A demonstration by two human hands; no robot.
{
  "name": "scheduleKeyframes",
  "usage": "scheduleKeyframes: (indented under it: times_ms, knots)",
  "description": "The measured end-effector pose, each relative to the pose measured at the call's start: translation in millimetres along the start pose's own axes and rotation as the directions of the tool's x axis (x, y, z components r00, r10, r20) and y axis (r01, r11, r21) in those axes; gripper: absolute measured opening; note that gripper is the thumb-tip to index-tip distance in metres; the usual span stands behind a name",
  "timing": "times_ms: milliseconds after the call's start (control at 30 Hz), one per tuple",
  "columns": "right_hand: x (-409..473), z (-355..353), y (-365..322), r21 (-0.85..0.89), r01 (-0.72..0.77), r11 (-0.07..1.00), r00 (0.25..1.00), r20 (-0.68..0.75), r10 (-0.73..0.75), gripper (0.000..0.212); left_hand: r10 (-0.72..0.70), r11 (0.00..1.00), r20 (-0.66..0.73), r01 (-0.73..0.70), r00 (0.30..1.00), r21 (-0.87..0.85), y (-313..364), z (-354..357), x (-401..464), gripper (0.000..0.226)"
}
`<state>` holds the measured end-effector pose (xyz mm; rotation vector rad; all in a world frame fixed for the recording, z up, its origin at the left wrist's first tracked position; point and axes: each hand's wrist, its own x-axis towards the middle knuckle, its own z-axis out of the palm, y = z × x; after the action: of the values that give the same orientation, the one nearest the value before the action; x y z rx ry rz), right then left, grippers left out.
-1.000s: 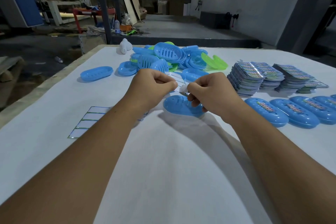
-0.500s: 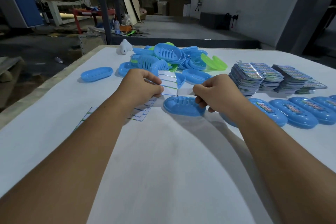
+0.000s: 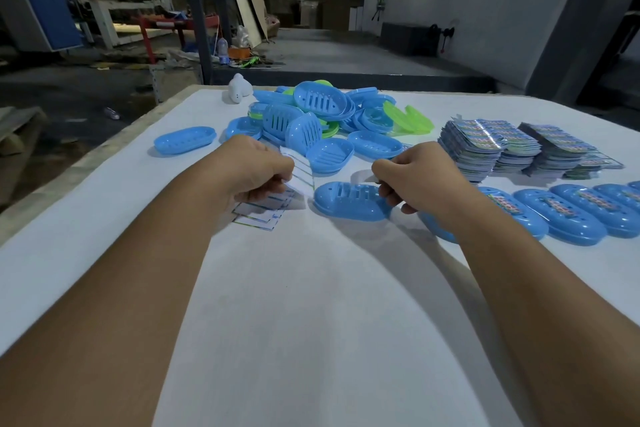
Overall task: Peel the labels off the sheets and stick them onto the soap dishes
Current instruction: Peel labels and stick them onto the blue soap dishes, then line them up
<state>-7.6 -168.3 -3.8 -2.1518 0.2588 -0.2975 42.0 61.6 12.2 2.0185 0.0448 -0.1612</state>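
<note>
White covering spreads over the whole desk (image 3: 311, 288), and near its left edge a lone blue soap dish (image 3: 184, 139) lies by itself. Just right of it, the left hand (image 3: 254, 168) has its fingers curled tight on a peeled backing sheet (image 3: 298, 172), one end lifted off the desk and the other trailing down onto it beneath the hand. Beyond, toward the far edge, sits a pile of soap dishes (image 3: 318, 118), mostly blue with a few green ones mixed in. At the middle a blue slotted dish (image 3: 349, 201) rests flat between the two hands. The right hand (image 3: 419, 177) hovers at that dish's right end, fingertips pinching a small white label (image 3: 362, 178) just above it. Further right, stacks of printed label sheets (image 3: 519, 146) stand near the far right corner, and a row of labelled dishes (image 3: 571, 211) runs along the right edge.
</note>
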Motion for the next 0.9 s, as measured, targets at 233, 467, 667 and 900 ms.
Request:
scheduleKeyframes:
  times_ms: [233,467,667,900]
  knots:
    - [-0.5,4.9,-0.6,0.024,0.030,0.999,1.000,-0.005,-0.030,0.027,-0.056,0.931,-0.013,0.057,0.998,0.360,-4.1,-3.4,-2.1,0.011]
    - [1.0,6.8,1.5,0.018,0.053,0.998,0.998,-0.032,-0.052,0.029,-0.048,0.724,-0.025,0.052,0.999,0.688,-4.7,-4.5,-5.2,0.021]
    - [-2.0,7.4,-1.6,-0.025,0.097,0.995,0.994,-0.048,-0.098,0.028,0.197,0.784,-0.103,-0.094,0.975,0.613,-1.3,10.6,-8.3,0.027]
    - [-6.3,12.1,-4.7,-0.085,0.193,0.977,0.978,-0.066,-0.199,0.034,0.404,0.911,0.014,-0.404,0.915,0.080,9.1,45.3,-22.8,0.015]
